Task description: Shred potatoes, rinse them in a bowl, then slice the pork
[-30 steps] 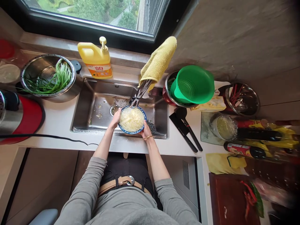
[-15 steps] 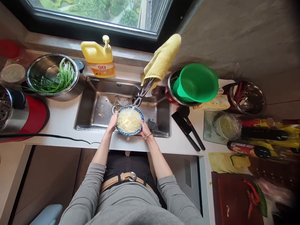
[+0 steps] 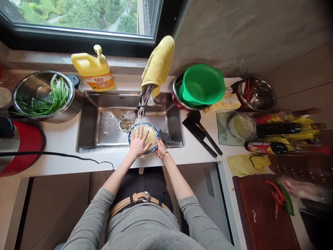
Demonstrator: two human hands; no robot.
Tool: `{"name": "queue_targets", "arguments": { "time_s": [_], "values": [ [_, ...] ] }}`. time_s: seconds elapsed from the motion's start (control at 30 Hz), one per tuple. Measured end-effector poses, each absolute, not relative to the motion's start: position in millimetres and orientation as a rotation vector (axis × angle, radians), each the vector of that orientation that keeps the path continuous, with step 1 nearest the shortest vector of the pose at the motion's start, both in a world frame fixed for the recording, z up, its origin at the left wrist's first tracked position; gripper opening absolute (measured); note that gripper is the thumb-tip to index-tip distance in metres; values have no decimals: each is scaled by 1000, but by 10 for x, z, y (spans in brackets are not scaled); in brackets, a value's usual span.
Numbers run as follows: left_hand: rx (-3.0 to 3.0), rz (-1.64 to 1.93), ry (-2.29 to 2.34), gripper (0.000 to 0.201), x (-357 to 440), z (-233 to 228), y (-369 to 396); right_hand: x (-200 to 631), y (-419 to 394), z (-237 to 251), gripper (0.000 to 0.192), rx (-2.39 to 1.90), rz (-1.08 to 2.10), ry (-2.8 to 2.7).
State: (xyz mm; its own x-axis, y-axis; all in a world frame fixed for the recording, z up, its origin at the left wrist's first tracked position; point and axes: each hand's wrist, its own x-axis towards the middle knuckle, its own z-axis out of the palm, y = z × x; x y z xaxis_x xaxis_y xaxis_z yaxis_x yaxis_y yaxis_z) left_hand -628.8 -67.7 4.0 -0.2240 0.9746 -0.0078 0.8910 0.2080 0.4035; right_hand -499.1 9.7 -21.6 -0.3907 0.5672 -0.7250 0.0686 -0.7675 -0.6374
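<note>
Blue-rimmed bowl (image 3: 155, 128) at near edge of sink (image 3: 90, 119), just right of middle, holding pale shreds (image 3: 149, 137). Left hand (image 3: 138, 145) flat on shreds, fingers spread apart. Right hand (image 3: 160, 147) clamped on bowl's right rim; fingers underneath hidden, probably curled under. Faucet (image 3: 145, 99) just beyond bowl's far rim. Dark speckled clump (image 3: 166, 137) near sink's near right corner.
</note>
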Motion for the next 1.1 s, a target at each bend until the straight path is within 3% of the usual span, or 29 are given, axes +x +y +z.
{"name": "queue_targets", "arguments": {
  "time_s": [0.2, 0.4, 0.83, 1.1],
  "values": [
    [1844, 419, 2213, 78, -6161, -4, -546, -4853, 153, -173, 46, -1510, 2134, -880],
    [1916, 392, 2157, 85, -6069, 104, -340, -4720, 252, -59, 39, -1474, 2054, -848],
    [2055, 391, 1972, 86, -5755, 161, 70, -4367, 390, 3, 40, -1464, 1973, -731],
    [1983, 612, 1931, 64, -5248, 450, 545, -3752, 771, 134, 44, -1466, 1935, -729]
  ]
}}
